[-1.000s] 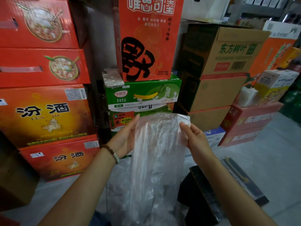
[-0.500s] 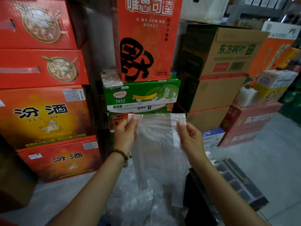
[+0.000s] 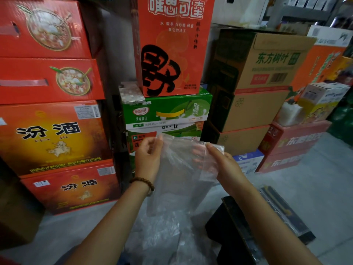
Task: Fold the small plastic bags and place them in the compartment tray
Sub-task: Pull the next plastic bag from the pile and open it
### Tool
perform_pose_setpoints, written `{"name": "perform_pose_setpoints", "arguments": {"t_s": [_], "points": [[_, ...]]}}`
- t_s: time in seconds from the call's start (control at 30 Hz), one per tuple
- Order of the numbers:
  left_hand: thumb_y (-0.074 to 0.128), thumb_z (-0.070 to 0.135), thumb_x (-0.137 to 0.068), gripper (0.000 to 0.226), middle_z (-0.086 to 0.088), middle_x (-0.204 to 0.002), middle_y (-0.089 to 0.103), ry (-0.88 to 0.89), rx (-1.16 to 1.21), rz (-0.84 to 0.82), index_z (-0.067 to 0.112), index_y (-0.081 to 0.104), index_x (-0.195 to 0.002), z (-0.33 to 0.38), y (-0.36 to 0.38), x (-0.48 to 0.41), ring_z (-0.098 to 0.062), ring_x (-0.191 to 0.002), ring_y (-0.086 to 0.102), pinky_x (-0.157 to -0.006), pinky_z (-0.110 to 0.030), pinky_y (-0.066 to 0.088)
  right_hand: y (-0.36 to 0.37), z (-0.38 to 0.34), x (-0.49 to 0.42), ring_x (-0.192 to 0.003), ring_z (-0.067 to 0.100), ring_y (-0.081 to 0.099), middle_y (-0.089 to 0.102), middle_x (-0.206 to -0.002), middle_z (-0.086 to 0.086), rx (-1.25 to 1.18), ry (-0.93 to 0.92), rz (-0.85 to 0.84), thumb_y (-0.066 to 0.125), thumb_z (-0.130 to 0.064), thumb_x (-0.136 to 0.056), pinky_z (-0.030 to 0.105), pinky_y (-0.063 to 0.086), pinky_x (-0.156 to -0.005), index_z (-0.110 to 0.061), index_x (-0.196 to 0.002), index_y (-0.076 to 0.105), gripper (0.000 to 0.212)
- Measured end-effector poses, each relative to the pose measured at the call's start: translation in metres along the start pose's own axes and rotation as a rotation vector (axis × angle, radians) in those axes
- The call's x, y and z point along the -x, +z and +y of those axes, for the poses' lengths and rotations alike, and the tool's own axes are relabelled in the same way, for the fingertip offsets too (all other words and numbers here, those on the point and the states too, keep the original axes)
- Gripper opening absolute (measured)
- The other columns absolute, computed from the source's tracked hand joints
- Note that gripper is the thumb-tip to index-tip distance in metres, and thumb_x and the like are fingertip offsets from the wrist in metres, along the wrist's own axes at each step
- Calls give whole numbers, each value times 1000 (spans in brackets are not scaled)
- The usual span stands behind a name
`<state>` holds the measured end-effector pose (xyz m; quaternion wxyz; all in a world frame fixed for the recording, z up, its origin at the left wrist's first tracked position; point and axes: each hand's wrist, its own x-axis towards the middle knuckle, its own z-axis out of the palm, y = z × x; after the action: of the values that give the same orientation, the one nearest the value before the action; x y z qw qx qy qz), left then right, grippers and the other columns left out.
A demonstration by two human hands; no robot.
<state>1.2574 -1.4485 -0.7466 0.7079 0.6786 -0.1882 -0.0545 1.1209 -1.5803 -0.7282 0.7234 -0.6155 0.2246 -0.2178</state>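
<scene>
A clear plastic bag (image 3: 179, 169) hangs in front of me, held up by both hands at its top edge. My left hand (image 3: 147, 157) pinches the bag's top left corner. My right hand (image 3: 217, 161) grips the top right part, its fingers showing through the plastic behind the film. Below the bag lies a loose pile of more clear bags (image 3: 168, 236) on the floor. The black compartment tray (image 3: 286, 213) sits low at the right, partly hidden by my right forearm.
Stacked cartons stand close ahead: red and orange boxes (image 3: 53, 134) at the left, green drink boxes (image 3: 168, 113) in the middle, brown cartons (image 3: 254, 83) at the right. A black box (image 3: 227, 230) sits beside the tray. Grey floor (image 3: 324, 184) stretches to the right.
Both hands have dropped lower and the bag's top right part has turned over my right fingers; the hanging bag looks shorter than a second ago.
</scene>
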Motion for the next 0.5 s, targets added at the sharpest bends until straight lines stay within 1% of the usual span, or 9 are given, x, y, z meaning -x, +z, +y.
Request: {"name": "perform_pose_setpoints", "arguments": {"t_s": [0.07,0.13,0.2,0.23,0.33,0.4,0.47,0.5], "points": [[61,34,-90,21,7,-102,60,42,-37,68,17,58,-103,1,2,1,-7,-94,56,-80,-20,44,0,1,-1,-104,22,69,72,-114,6,-13,5,-1,43,-29,-102,37,52,-90,-11,-115,67,33],[62,29,-90,17,6,-109,57,172,-87,79,21,59,-105,3,3,3,-8,-103,54,-89,-20,43,2,3,-4,-108,18,67,71,-117,5,-42,4,-11,40,-29,-103,32,52,-87,-15,-115,66,32],[60,27,-91,12,7,-108,58,277,-152,6,25,62,-102,4,3,5,-7,-105,54,-91,-18,41,5,3,-5,-109,16,67,70,-117,3,-92,9,-25,38,-27,-103,29,52,-85,-16,-114,66,31],[59,29,-92,12,9,-108,59,279,-168,-55,27,63,-103,5,4,7,-5,-106,54,-90,-15,41,8,2,-6,-110,15,66,70,-118,3,-111,12,-38,37,-26,-103,27,52,-85,-16,-114,65,32],[53,38,-93,27,14,-119,60,157,-147,-285,29,60,-117,8,9,14,2,-111,53,-87,-6,40,15,0,-6,-116,15,63,67,-124,3,-150,6,-109,34,-29,-102,25,54,-85,-14,-123,61,37],[52,37,-93,33,15,-124,58,81,-81,-396,29,55,-124,9,13,18,6,-112,52,-85,-4,42,19,-3,-5,-117,16,63,66,-127,5,-178,6,-133,35,-29,-102,25,55,-85,-10,-128,58,40],[53,37,-90,31,17,-121,60,25,20,-462,32,55,-121,12,15,20,6,-111,55,-85,-7,45,22,-2,-5,-117,18,62,65,-127,7,-164,-9,-152,36,-28,-103,28,54,-87,-8,-129,58,40],[53,39,-89,32,15,-119,62,17,52,-477,31,56,-120,12,15,20,3,-111,57,-87,-11,47,23,-3,-4,-117,19,63,66,-127,7,-153,-17,-161,36,-28,-103,29,54,-87,-8,-129,58,40]]}}
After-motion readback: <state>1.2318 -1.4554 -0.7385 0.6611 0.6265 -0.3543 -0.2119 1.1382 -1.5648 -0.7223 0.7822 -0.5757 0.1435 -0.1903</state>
